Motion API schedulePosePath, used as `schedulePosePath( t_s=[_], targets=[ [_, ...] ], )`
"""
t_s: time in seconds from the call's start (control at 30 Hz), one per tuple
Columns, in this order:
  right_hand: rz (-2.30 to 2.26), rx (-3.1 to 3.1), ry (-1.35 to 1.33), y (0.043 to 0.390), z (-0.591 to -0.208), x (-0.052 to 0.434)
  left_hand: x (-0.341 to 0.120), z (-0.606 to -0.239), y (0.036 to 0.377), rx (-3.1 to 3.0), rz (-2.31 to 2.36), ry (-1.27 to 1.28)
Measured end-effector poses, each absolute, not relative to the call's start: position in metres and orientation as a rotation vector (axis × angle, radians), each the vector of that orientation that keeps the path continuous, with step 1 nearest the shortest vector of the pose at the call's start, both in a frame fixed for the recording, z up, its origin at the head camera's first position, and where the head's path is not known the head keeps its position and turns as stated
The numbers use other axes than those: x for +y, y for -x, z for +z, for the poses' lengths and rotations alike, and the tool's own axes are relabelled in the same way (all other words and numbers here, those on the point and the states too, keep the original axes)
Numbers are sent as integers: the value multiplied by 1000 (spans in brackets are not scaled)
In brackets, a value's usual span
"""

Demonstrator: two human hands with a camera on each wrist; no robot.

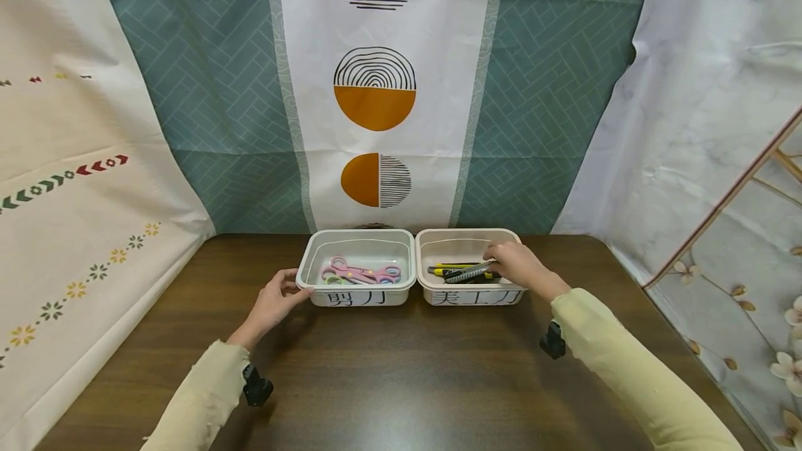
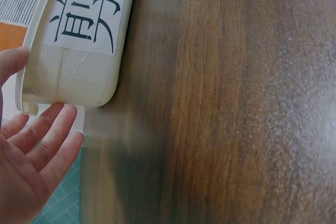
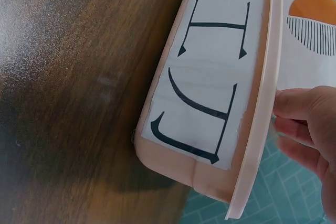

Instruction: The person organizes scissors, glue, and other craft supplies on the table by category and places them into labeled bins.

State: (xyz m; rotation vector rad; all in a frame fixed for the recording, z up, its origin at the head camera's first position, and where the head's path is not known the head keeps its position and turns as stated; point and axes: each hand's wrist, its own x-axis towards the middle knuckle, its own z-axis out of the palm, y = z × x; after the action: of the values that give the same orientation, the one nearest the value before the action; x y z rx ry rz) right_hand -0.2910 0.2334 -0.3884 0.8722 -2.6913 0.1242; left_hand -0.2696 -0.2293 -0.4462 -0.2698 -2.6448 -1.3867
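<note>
You work on a dark brown wooden table with visible grain and a smooth, semi-gloss finish that reflects light. The left white plastic bin is smooth, slightly translucent and finely scratched; a matt white paper label is stuck to its near wall. The right cream plastic bin is smooth and opaque, with a similar matt paper label. The pink plastic-handled scissors look glossy. The grey ridged utility knife appears metallic. The backdrop curtains are matt printed cloth. Your pale yellow sleeves are soft matt fabric.
</note>
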Motion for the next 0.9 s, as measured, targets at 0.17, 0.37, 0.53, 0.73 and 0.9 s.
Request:
schedulePosePath(
  t_s=[0.17, 0.37, 0.53, 0.73, 0.9],
  targets=[
    [112, -2709, -866, 288, -389, 233, -227, -447, 270, -2642, -1395, 277],
    [177, -2699, -860, 283, -384, 236, -228, -447, 270, -2651, -1379, 279],
    [185, -2681, -859, 281, -379, 241, -229, -447, 271, -2652, -1383, 285],
    [229, -2683, -841, 276, -373, 249, -230, -446, 271, -2651, -1374, 294],
    [191, -2647, -854, 269, -369, 259, -231, -443, 270, -2680, -1367, 279]
  ],
)
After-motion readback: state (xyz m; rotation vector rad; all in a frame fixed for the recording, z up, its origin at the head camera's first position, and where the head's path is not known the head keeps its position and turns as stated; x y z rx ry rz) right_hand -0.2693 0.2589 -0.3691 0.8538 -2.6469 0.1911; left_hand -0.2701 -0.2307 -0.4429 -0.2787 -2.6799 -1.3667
